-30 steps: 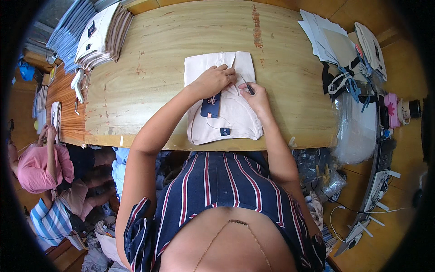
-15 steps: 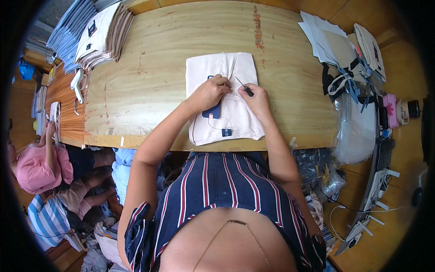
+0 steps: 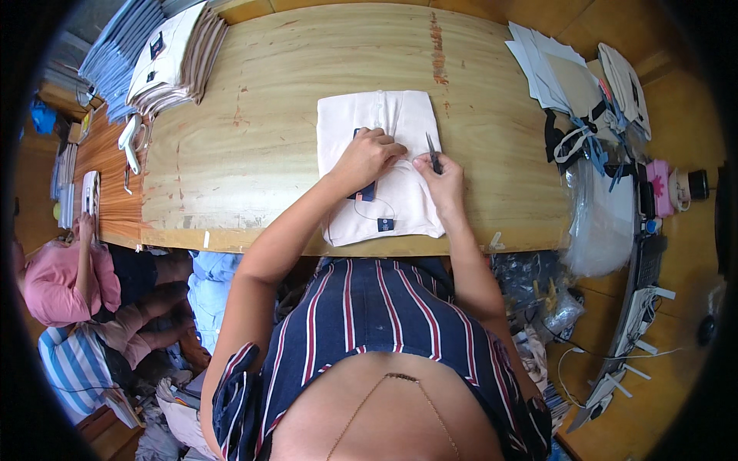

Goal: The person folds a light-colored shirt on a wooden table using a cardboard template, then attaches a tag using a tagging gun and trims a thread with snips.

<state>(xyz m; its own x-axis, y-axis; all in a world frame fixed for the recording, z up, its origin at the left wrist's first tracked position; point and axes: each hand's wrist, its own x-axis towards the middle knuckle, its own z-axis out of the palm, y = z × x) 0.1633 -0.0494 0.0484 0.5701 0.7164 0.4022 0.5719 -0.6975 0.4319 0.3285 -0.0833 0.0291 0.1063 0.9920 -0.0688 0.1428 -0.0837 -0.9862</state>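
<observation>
A folded pale pink garment (image 3: 415, 201) lies on the table in front of me. A navy hang tag (image 3: 367, 191) rests on it, partly under my left hand, and a small navy label (image 3: 385, 224) sits by its near edge. My left hand (image 3: 370, 160) is closed at the middle of the garment, its fingertips pinching the cloth near the centre seam. At the garment's right edge my right hand (image 3: 443, 182) grips small thread snips (image 3: 434, 154), dark-handled, with the pointed tips upward. Its thumb and forefinger come together at the cloth.
Stacks of folded pink garments (image 3: 171, 58) and blue ones (image 3: 115, 65) stand at the far left, near a white handheld device (image 3: 131, 144). Papers (image 3: 542, 65) and clear plastic bags (image 3: 603, 223) lie on the right. A person in pink (image 3: 69, 284) works at the left.
My right hand has turned the snips more upright and moved slightly right. My left hand has shifted a little right over the cloth. At the left, the other person's hands have moved.
</observation>
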